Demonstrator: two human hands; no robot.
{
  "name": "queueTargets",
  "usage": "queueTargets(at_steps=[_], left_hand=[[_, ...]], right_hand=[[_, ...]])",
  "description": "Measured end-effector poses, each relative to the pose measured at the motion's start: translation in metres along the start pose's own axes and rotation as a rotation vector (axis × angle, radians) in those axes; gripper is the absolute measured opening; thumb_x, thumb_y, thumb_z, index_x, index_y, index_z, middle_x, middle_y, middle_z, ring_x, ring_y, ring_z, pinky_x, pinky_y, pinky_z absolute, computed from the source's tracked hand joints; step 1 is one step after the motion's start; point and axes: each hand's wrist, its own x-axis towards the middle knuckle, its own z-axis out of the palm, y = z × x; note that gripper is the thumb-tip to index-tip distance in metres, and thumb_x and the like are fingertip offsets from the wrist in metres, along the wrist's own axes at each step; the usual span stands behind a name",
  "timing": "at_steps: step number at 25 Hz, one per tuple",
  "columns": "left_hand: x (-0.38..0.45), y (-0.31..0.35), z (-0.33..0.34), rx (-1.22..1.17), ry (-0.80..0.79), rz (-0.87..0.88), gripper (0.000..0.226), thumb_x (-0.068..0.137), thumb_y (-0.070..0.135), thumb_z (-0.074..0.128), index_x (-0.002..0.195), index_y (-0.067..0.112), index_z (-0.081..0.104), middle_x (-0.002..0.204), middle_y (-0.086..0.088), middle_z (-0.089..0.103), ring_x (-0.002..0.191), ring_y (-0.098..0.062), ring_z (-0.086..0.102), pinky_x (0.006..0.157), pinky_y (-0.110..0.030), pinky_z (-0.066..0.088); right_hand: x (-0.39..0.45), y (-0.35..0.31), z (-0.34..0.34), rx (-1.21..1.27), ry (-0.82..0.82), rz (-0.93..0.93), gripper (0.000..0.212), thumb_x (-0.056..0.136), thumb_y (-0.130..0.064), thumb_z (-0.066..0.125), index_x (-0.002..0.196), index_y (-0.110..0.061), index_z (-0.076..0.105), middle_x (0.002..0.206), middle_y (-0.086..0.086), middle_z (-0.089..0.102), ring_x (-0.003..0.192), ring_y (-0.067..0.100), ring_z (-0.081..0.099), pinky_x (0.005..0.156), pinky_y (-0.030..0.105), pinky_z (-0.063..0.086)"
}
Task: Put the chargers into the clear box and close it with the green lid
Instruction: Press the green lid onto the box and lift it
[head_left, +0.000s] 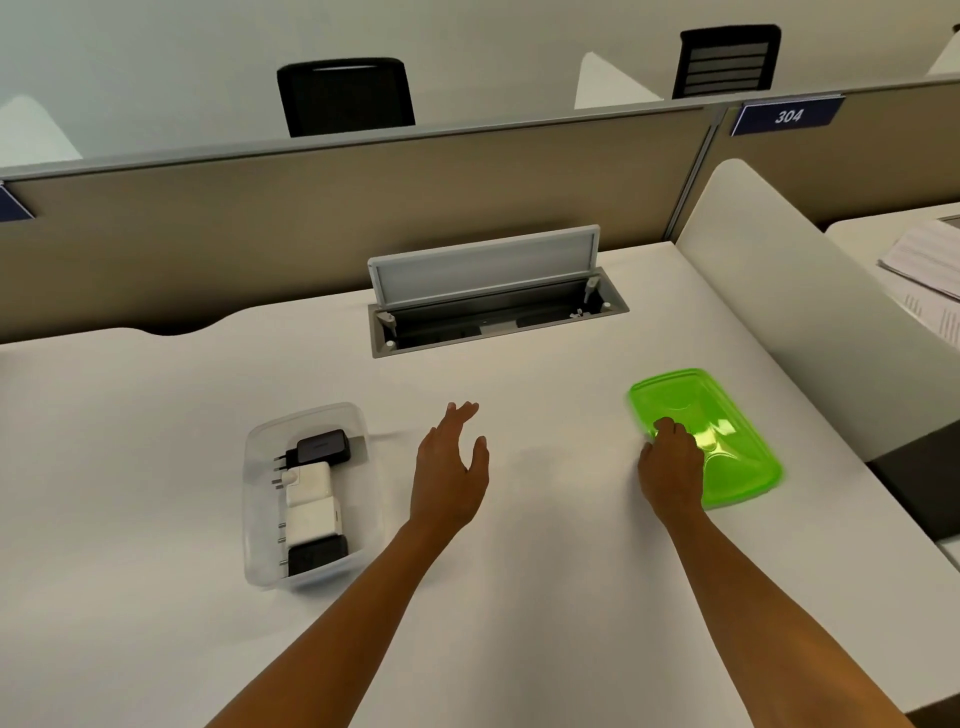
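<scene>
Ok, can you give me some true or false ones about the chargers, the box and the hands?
1. The chargers are lying inside the clear box. True.
2. The green lid is already on the box. False: it lies on the table, off to the right of the box.
3. The right hand is on the near left part of the lid. True.
4. The left hand is holding a charger. False: it is open and empty, between the box and the lid.
5. All the chargers are white. False: two look white and two are black.
</scene>
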Motion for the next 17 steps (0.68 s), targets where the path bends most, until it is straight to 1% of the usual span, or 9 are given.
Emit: queueTargets(at_steps=[3,7,9,11,13,14,15,16,17], left_hand=[[-0.001,-0.003,-0.007,-0.019,0.015,0.002,0.043,0.100,0.023,0.053,0.142,0.027,0.047,0.157,0.002,0.040,0.145,-0.015,0.034,0.115,-0.027,0.023],[-0.001,-0.009,-0.018,-0.072,0.057,0.047,0.040,0.099,0.019,0.054,0.138,0.027,0.051,0.152,0.004,0.047,0.143,-0.012,0.038,0.114,-0.025,0.024],[-0.001,-0.010,-0.024,-0.094,0.077,0.050,0.039,0.099,0.017,0.053,0.137,0.028,0.052,0.150,0.005,0.049,0.143,-0.011,0.038,0.115,-0.027,0.026],[-0.001,-0.012,-0.032,-0.125,0.099,0.045,0.038,0.099,0.015,0.053,0.135,0.027,0.053,0.148,0.006,0.051,0.143,-0.011,0.038,0.115,-0.026,0.026],[-0.002,-0.012,-0.041,-0.168,0.134,0.037,0.036,0.099,0.014,0.053,0.134,0.024,0.055,0.144,0.005,0.054,0.141,-0.012,0.041,0.113,-0.018,0.025],[-0.002,-0.012,-0.047,-0.186,0.160,0.035,0.035,0.099,0.013,0.053,0.133,0.021,0.056,0.142,0.004,0.056,0.138,-0.013,0.044,0.110,-0.012,0.025],[-0.002,-0.012,-0.053,-0.200,0.192,0.035,0.034,0.100,0.014,0.053,0.133,0.017,0.056,0.140,0.003,0.057,0.134,-0.012,0.047,0.107,-0.006,0.026],[-0.002,-0.012,-0.059,-0.218,0.223,0.027,0.035,0.100,0.015,0.052,0.135,0.015,0.054,0.139,0.002,0.056,0.131,-0.011,0.048,0.105,-0.005,0.027],[-0.003,-0.013,-0.068,-0.249,0.255,0.004,0.037,0.101,0.017,0.052,0.138,0.013,0.051,0.139,0.002,0.054,0.128,-0.010,0.048,0.105,-0.009,0.030]], right_hand=[[-0.010,-0.018,-0.002,0.056,-0.014,-0.045,0.028,0.092,-0.001,0.047,0.119,-0.002,0.055,0.111,0.019,0.062,0.106,0.038,0.059,0.088,0.048,0.047],[-0.026,-0.068,-0.026,0.180,0.059,-0.085,0.032,0.085,-0.006,0.055,0.117,-0.006,0.057,0.106,0.016,0.064,0.104,0.037,0.058,0.088,0.046,0.046],[-0.034,-0.096,-0.045,0.316,0.082,-0.089,0.033,0.084,-0.007,0.059,0.116,-0.009,0.055,0.102,0.013,0.066,0.100,0.035,0.060,0.081,0.044,0.049],[-0.042,-0.124,-0.064,0.453,0.067,-0.125,0.030,0.086,-0.010,0.063,0.114,-0.013,0.053,0.100,0.009,0.066,0.091,0.030,0.063,0.069,0.037,0.048],[-0.051,-0.148,-0.082,0.559,0.053,-0.168,0.027,0.087,-0.014,0.065,0.111,-0.016,0.054,0.099,0.004,0.065,0.083,0.026,0.064,0.066,0.030,0.041],[-0.055,-0.160,-0.089,0.633,0.045,-0.181,0.025,0.088,-0.016,0.065,0.110,-0.016,0.054,0.098,0.003,0.064,0.080,0.025,0.064,0.066,0.029,0.042],[-0.059,-0.170,-0.095,0.737,0.031,-0.188,0.023,0.088,-0.016,0.065,0.109,-0.015,0.055,0.099,0.002,0.064,0.077,0.025,0.065,0.065,0.032,0.046],[-0.063,-0.179,-0.098,0.860,0.011,-0.192,0.023,0.089,-0.016,0.064,0.110,-0.013,0.056,0.101,0.004,0.065,0.073,0.024,0.067,0.063,0.034,0.052],[-0.068,-0.187,-0.098,0.976,-0.019,-0.191,0.023,0.091,-0.015,0.064,0.112,-0.011,0.057,0.104,0.004,0.064,0.069,0.018,0.069,0.062,0.031,0.057]])
